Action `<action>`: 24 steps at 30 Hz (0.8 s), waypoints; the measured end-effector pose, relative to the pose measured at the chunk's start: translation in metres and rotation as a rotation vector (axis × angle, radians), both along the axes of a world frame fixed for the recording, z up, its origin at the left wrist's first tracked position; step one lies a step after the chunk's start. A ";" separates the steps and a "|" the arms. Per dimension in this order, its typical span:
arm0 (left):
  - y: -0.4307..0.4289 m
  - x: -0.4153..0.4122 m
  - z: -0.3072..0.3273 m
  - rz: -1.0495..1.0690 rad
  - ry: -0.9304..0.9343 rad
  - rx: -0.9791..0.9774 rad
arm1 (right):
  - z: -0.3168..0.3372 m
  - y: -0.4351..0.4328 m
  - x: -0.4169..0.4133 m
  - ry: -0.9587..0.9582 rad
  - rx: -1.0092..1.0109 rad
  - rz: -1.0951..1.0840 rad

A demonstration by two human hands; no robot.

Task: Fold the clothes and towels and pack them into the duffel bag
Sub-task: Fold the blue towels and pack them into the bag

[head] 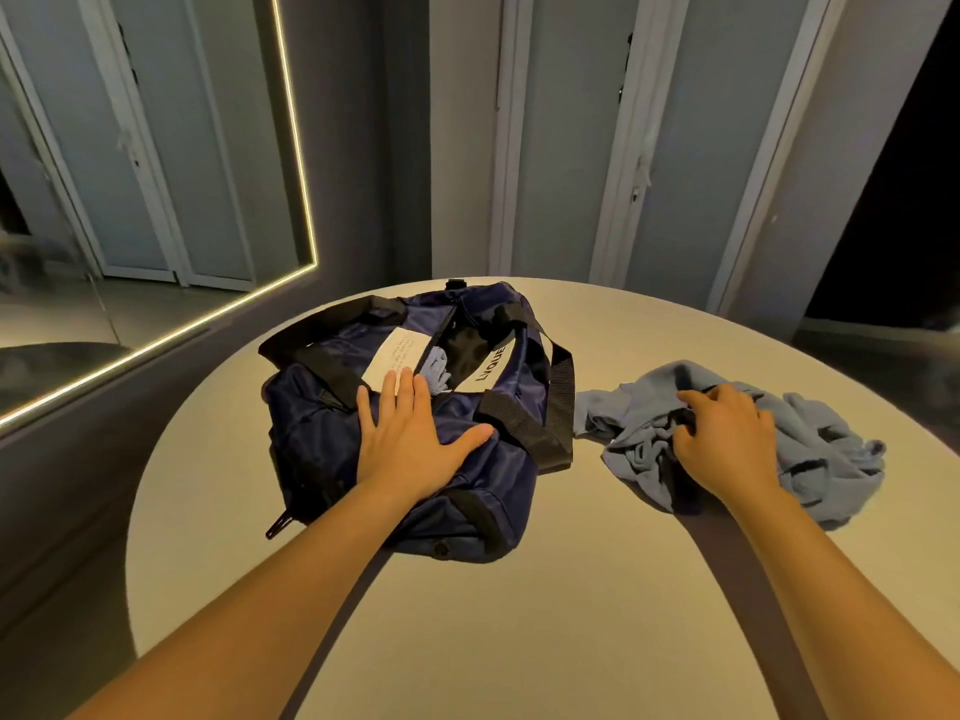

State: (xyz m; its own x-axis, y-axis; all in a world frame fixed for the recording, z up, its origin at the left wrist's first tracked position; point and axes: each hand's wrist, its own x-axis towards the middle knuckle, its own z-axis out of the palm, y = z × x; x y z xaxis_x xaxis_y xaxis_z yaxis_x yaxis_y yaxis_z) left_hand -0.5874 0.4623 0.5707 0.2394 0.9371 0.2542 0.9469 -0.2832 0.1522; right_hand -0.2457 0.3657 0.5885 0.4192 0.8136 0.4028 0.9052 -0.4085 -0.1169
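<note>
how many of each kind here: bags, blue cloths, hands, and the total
bags: 1, the duffel
blue cloths: 2, the crumpled cloth on the table and the cloth in the duffel
hands: 2, left hand flat on the duffel, right hand gripping the crumpled cloth
total: 5

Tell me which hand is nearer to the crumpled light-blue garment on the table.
Right. The right hand is on the light-blue garment, fingers curled into its folds. The left hand lies flat on the navy duffel bag, clear of the garment.
</note>
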 end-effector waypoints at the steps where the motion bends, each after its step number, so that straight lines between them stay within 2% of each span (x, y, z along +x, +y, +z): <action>1: 0.001 0.000 -0.001 0.001 0.000 0.007 | 0.002 0.000 0.001 -0.003 -0.008 0.001; 5: 0.001 0.000 -0.003 -0.001 -0.017 0.017 | 0.011 -0.005 -0.001 0.019 0.094 0.062; 10: -0.001 -0.003 0.003 -0.034 -0.103 -0.002 | 0.037 -0.020 -0.010 0.356 0.235 0.151; 14: -0.009 -0.011 0.028 -0.091 -0.312 -0.127 | 0.083 -0.035 -0.017 0.475 0.337 0.148; 16: -0.019 -0.010 0.047 -0.108 -0.456 -0.085 | 0.108 -0.041 -0.021 0.502 0.396 0.163; 18: -0.031 0.000 0.066 -0.129 -0.526 0.033 | 0.132 -0.047 -0.027 0.526 0.439 0.186; 20: -0.052 0.015 0.086 -0.216 -0.596 0.058 | 0.153 -0.052 -0.035 0.557 0.480 0.212; 24: -0.085 0.054 0.119 -0.428 -0.665 -0.132 | 0.193 -0.062 -0.049 0.618 0.553 0.272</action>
